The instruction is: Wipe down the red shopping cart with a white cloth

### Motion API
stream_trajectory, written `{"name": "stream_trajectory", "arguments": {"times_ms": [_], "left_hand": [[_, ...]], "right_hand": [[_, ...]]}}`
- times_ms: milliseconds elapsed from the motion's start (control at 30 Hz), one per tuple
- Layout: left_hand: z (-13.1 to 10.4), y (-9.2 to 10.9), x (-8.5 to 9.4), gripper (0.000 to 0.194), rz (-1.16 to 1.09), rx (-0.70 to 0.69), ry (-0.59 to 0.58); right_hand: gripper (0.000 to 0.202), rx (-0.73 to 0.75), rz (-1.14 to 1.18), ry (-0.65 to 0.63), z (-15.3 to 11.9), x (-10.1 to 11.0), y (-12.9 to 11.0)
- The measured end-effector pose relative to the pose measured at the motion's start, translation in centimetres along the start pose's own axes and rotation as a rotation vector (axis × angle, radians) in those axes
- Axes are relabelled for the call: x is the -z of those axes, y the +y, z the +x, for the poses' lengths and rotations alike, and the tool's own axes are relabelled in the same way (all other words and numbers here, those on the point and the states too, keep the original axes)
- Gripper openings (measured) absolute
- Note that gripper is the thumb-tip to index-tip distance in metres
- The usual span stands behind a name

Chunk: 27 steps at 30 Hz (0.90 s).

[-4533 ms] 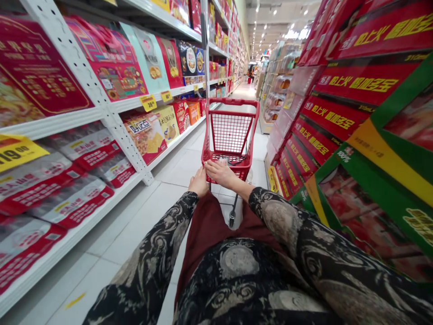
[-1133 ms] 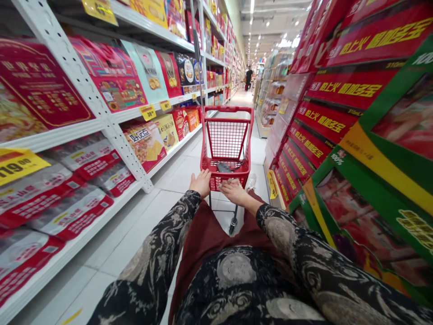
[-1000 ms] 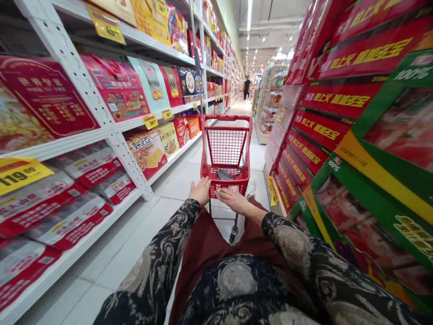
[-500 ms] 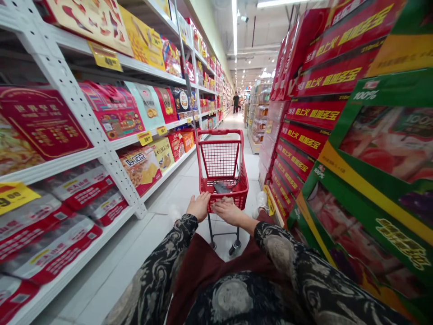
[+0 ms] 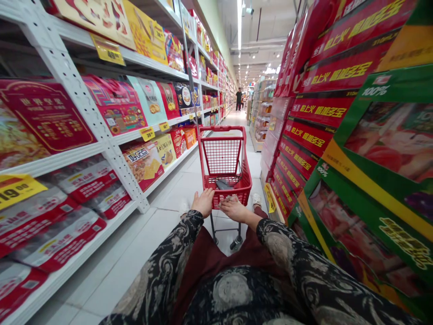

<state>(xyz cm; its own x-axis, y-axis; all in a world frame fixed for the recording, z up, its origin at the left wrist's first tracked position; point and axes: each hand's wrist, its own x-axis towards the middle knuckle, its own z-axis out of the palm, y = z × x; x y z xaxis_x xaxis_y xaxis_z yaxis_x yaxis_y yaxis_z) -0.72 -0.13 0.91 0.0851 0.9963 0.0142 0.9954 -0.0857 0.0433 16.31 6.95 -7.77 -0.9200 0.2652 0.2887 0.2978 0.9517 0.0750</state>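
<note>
Red shopping cart [image 5: 222,155] dead ahead in the aisle [image 5: 179,183] — mesh-backed basket, slim dark legs — with the left hand [image 5: 203,202] loosely extended at its near rim, the right hand [image 5: 234,209] half-curled by a pale crumpled scrap [image 5: 230,198], either's grip impossible to tell.

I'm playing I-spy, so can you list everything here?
Cart: one, red, centre
Dark item: one, blackish, in cart
Pale scrap: one, whitish, at right hand
Shelving: one row, white, left
Boxes: many, multicoloured, shelves
Wrapped packs: several, red, lower left
Price tags: several, yellow, shelf edges
Cartons: many, red, right
Big boxes: several, green, far right
Person: one, dark clothes, far ahead
Floor: one, white, below
Lights: many, white, ceiling
Shoes: two, white, beside cart
Trousers: one pair, maroon, bottom
Patterned top: one, black, bottom
Left hand, right hand: two, cart's near edge
</note>
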Motion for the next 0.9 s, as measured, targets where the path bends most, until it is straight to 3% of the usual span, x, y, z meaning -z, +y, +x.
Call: {"name": "stream_trajectory", "arguments": {"times_ms": [67,133,267,367,467,567,733,900], "left_hand": [[-0.1,-0.2,-0.1,0.060,-0.011,-0.002,0.004],[-0.2,-0.4,-0.2,0.059,-0.020,-0.002,0.011],[-0.2,-0.6,0.0,0.058,-0.012,0.027,0.019],[-0.2,-0.6,0.0,0.060,0.000,0.056,-0.001],[-0.3,-0.7,-0.2,0.061,0.013,0.043,0.003],[-0.3,-0.8,-0.8,0.063,0.025,0.025,0.033],[-0.3,-0.1,-1.2,0.060,0.015,0.065,0.068],[0.0,0.7,-0.9,0.058,0.046,0.087,0.052]], "right_hand": [[0.032,0.035,0.015,0.004,-0.3,0.8,-0.1],[0.034,0.008,0.035,0.114,0.1,2.0,-0.1],[0.037,-0.238,0.082,0.396,2.5,3.9,-0.1],[0.039,-0.306,0.111,0.352,3.8,3.7,-0.3],[0.041,-0.317,0.105,0.320,3.3,3.1,-0.2],[0.040,-0.410,0.098,0.396,1.3,3.2,1.0],[0.040,-0.684,0.070,0.546,-1.4,4.1,2.9],[0.047,-0.549,0.085,0.457,1.3,3.4,0.2]]}}
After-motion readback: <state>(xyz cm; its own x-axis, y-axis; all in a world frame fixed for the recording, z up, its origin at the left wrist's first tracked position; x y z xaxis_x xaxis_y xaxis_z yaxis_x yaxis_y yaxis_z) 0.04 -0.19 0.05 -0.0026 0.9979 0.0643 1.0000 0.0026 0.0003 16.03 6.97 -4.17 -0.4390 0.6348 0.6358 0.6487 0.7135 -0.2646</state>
